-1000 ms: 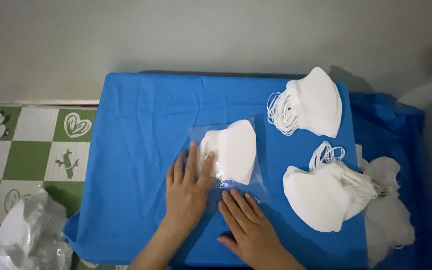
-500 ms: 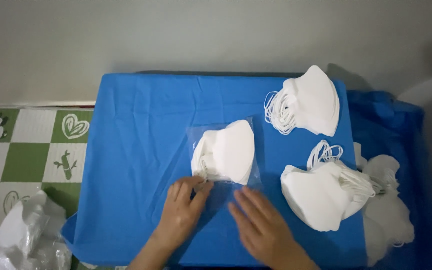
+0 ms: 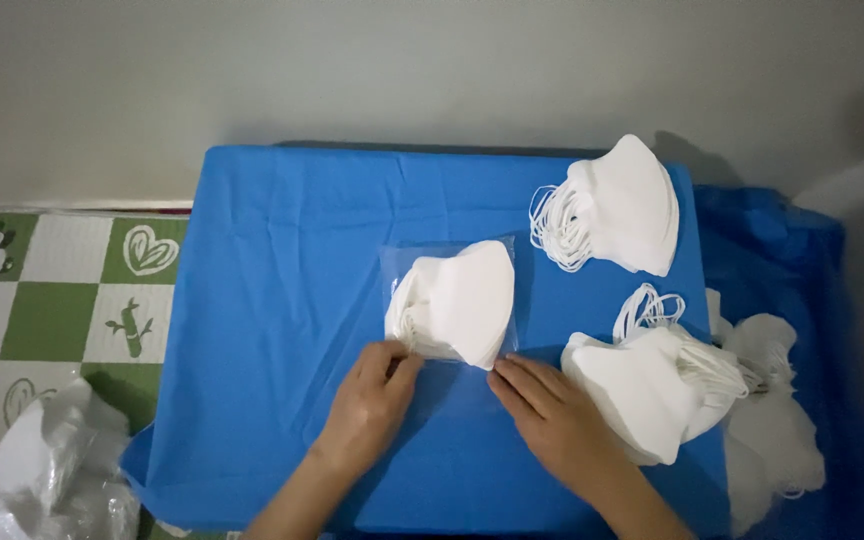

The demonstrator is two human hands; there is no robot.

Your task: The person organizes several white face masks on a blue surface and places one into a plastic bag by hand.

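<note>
Pinching near edge of clear plastic bag [image 3: 449, 300] w/ white face masks inside, mid blue worktop [image 3: 272, 260] — left hand [image 3: 370, 402] fingers clenched on film, right hand [image 3: 552, 420] fingers released, flat. Prob. light, soft, slippery — grip by bag edge.

The light over my work is soft and fairly dim, falling evenly from above; my left hand [image 3: 370, 405] and right hand [image 3: 557, 425] cast only faint shadows on the blue cloth [image 3: 282, 260]; the white masks [image 3: 622, 205] look slightly overexposed; corners darken, especially right; the clear bag [image 3: 447, 300] shows mild glare; detail is soft throughout.
</note>
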